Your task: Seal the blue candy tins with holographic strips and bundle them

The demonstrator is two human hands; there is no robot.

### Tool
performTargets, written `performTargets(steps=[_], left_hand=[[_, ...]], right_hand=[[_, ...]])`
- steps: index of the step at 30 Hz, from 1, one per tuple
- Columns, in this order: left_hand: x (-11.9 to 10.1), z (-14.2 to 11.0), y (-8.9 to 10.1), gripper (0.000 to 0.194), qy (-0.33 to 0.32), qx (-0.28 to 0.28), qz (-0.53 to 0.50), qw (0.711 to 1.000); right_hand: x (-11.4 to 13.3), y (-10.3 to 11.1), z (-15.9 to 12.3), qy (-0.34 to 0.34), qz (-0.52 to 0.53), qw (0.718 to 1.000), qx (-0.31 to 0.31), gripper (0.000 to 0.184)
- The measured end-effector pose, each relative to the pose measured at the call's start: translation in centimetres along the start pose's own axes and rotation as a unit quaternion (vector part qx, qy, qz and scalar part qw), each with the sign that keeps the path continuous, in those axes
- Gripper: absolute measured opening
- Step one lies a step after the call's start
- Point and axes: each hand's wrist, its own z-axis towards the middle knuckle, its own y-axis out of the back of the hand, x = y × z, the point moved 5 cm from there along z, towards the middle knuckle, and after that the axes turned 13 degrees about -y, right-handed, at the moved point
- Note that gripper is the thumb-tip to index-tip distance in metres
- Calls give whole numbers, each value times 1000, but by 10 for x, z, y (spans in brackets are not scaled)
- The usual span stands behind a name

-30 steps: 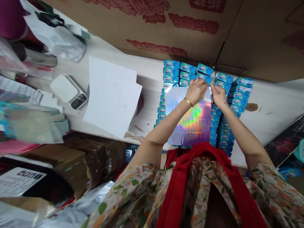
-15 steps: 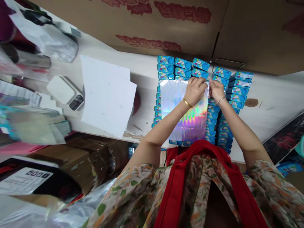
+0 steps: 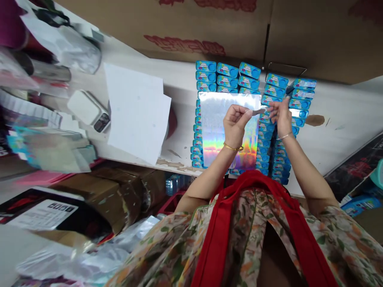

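Note:
My left hand (image 3: 235, 124) is closed over a shiny holographic sheet (image 3: 215, 131), with thumb and fingers pinching a small thin strip (image 3: 258, 112). The strip sticks out to the right, greyish in this light. My right hand (image 3: 281, 113) is just right of the strip, fingers apart and slightly blurred; nothing shows in it. The sheet lies flat across rows of small blue boxes (image 3: 249, 82) with printed labels. Another column of these boxes (image 3: 299, 104) stands to the right, some with a shiny patch on top.
White paper sheets (image 3: 136, 111) lie left of the boxes, beside a small white scale (image 3: 86, 109). A large cardboard box (image 3: 206, 24) stands along the back. Plastic bags (image 3: 77, 50) crowd the far left. A bent wire (image 3: 285, 65) sits behind the boxes.
My hands have moved apart and toward me from the sheet's upper right corner. The strip now shows in my left hand, and the fingers of my right hand have opened.

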Motion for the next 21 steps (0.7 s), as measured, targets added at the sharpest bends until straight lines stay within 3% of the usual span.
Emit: performTargets(steps=[3, 7, 10, 13, 16, 21], left_hand=[[14, -3, -25, 32, 38, 4, -71, 997], [29, -16, -56, 29, 100, 16, -124, 987], [37, -24, -77, 28, 144, 29, -115, 982], [45, -25, -96, 29, 160, 54, -92, 981], [55, -23, -114, 28, 156, 74, -83, 982], [71, -11, -135, 19, 99, 82, -40, 991]], right_hand=[[-15, 9, -41, -77, 171, 982, 4, 87], [-24, 27, -65, -82, 172, 979, -76, 61], [-36, 47, -64, -110, 190, 967, -129, 70], [-45, 63, -61, -114, 168, 970, -136, 75], [-52, 76, -58, -114, 132, 975, -136, 67], [-55, 105, -39, -60, 103, 967, -223, 58]])
